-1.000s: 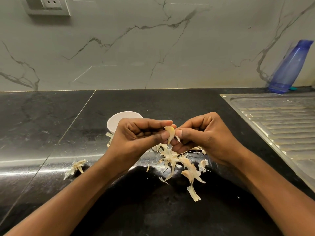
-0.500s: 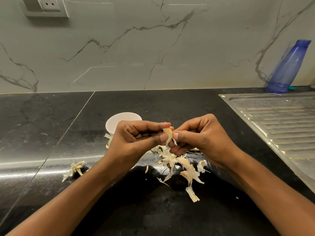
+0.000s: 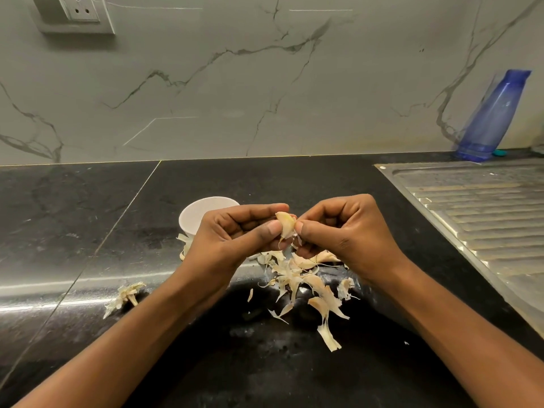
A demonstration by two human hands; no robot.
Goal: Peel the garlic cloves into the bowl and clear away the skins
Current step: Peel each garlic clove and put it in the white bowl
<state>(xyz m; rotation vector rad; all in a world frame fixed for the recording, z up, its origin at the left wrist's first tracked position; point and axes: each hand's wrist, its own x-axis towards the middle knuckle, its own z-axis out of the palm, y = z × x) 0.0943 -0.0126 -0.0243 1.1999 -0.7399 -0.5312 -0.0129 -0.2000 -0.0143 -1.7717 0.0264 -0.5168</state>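
The left forearm [image 3: 132,334] and right forearm [image 3: 459,319] reach in from the lower corners, bare, and meet at the middle. The left hand [image 3: 232,237] has its fingers [image 3: 253,209] curled inward, and its thumb and forefinger tips pinch a garlic clove [image 3: 287,223]. The right hand [image 3: 347,231] faces it, knuckles up and fingers curled. Its thumb tip is on the clove's other side, so the two thumbs nearly meet.

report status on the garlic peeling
Left grip and right grip both pinching garlic clove. Clove not yet in white bowl. Loose skins heaped on counter below, uncleared.
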